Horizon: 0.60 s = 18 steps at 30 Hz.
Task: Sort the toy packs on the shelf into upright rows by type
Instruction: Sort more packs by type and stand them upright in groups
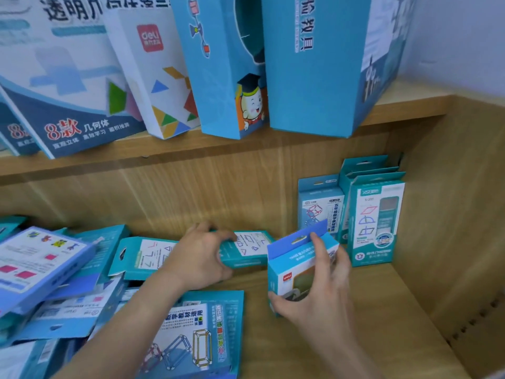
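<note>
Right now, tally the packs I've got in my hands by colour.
Teal pack, gripped by the left hand: 1
Blue-tabbed pack, held by the right hand: 1
Total: 2

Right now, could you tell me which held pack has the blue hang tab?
The pack in the right hand: blue tab, red logo on its front. The left hand grips a teal pack lying flat.

Left hand (197,257) round a teal pack (247,248) — right hand (321,295) round a blue-topped box (293,259), perhaps mid-air
</note>
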Each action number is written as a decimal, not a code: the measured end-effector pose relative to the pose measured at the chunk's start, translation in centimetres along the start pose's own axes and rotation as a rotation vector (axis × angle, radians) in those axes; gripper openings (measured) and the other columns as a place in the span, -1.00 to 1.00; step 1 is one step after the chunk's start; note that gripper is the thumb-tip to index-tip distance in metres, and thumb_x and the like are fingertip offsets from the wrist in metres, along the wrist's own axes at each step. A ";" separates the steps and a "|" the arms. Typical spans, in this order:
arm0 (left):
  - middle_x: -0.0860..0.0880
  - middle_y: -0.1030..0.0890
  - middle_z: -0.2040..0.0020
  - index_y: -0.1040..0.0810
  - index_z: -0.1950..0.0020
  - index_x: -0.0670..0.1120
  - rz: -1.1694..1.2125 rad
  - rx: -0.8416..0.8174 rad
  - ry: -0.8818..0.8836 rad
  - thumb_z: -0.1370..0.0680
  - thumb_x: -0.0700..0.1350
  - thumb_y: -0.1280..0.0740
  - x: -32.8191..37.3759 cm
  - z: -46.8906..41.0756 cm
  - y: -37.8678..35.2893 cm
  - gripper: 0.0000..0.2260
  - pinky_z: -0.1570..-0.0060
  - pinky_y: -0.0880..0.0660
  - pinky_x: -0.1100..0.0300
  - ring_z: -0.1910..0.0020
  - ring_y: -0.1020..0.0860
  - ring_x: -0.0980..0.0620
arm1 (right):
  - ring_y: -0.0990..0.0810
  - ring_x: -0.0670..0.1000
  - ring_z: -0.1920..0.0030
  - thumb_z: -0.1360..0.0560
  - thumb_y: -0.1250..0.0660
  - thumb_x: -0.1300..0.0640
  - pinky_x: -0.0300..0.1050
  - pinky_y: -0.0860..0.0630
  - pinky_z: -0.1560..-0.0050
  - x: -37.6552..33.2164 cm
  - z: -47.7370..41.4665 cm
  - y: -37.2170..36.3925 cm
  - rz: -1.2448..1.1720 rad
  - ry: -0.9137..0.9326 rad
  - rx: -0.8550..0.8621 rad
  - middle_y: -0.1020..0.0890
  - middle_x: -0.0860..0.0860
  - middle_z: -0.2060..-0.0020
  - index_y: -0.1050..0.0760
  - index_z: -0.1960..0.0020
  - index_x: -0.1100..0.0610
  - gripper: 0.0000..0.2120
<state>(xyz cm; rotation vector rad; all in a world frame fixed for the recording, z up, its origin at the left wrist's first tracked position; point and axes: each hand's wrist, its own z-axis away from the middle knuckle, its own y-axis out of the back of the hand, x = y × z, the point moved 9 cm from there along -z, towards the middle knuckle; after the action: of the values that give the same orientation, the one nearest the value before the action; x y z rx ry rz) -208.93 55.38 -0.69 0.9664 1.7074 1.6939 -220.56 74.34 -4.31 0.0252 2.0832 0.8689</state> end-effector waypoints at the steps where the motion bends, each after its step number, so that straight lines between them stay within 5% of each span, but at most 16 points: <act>1: -0.02 -0.43 -0.21 -0.43 -0.33 0.18 0.024 0.037 0.019 -0.26 0.16 -0.43 -0.9 1.0 1.2 -0.37 -0.28 -0.28 0.22 -0.23 -0.40 -0.05 | -0.33 0.22 -0.33 -0.02 -0.51 -0.23 0.06 -0.44 -0.23 -0.5 -0.6 -0.5 -0.003 0.012 -0.004 -0.18 0.18 -0.37 -0.04 -0.45 -0.15 0.11; 6: 0.03 -0.50 -0.02 -0.49 -0.23 0.22 0.231 0.175 0.240 -0.15 0.33 -0.31 -5.5 6.6 5.0 -0.35 -0.11 -0.41 0.17 -0.05 -0.50 0.01 | -0.26 0.22 -0.37 -0.10 -0.54 -0.21 0.03 -0.36 -0.29 -2.3 -3.2 -3.9 -0.020 0.004 -0.076 -0.09 0.19 -0.40 0.05 -0.44 -0.20 0.10; 11: 0.02 -0.65 0.13 -0.53 -0.05 0.30 0.698 0.223 0.406 -0.22 0.20 -0.47 -7.2 11.6 5.3 -0.58 0.03 -0.50 0.15 0.13 -0.59 0.13 | -0.28 0.27 -0.33 -0.11 -0.55 -0.21 0.03 -0.32 -0.31 -3.4 -5.2 -6.9 0.031 -0.003 -0.069 -0.14 0.24 -0.37 -0.01 -0.48 -0.11 0.10; 14: 0.10 -0.67 0.14 -0.59 0.03 0.19 1.046 0.318 0.525 -0.44 -0.05 -0.46 -7.2 13.5 5.4 -0.82 0.08 -0.48 0.19 0.17 -0.59 0.21 | -0.27 0.26 -0.32 -0.11 -0.56 -0.21 0.03 -0.31 -0.31 -3.6 -6.0 -8.1 0.066 -0.029 -0.049 -0.15 0.24 -0.37 -0.05 -0.49 -0.07 0.10; 16: 0.01 -0.70 0.07 -0.59 -0.07 0.01 1.359 0.361 0.647 -0.48 -0.17 -0.36 -7.5 14.3 4.3 -0.81 0.08 -0.54 0.02 0.10 -0.62 0.04 | -0.26 0.26 -0.32 -0.12 -0.57 -0.21 0.06 -0.33 -0.28 -3.5 -6.4 -9.1 0.099 -0.059 -0.048 -0.15 0.23 -0.37 -0.08 -0.49 -0.05 0.09; 18: -0.21 -0.67 -0.01 -0.56 -0.14 -0.15 1.668 0.294 0.641 -0.24 -0.17 -0.44 -6.8 14.3 2.9 -0.54 0.07 -0.57 -0.18 0.06 -0.64 -0.19 | -0.29 0.28 -0.28 -0.10 -0.58 -0.21 0.11 -0.36 -0.25 -3.3 -6.9 -9.6 0.119 -0.078 -0.012 -0.20 0.25 -0.33 -0.14 -0.48 -0.01 0.08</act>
<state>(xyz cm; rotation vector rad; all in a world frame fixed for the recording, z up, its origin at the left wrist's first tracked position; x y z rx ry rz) -193.14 58.43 0.60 2.6485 1.4087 2.9586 -220.75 62.09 -4.90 0.1757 2.0192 0.9377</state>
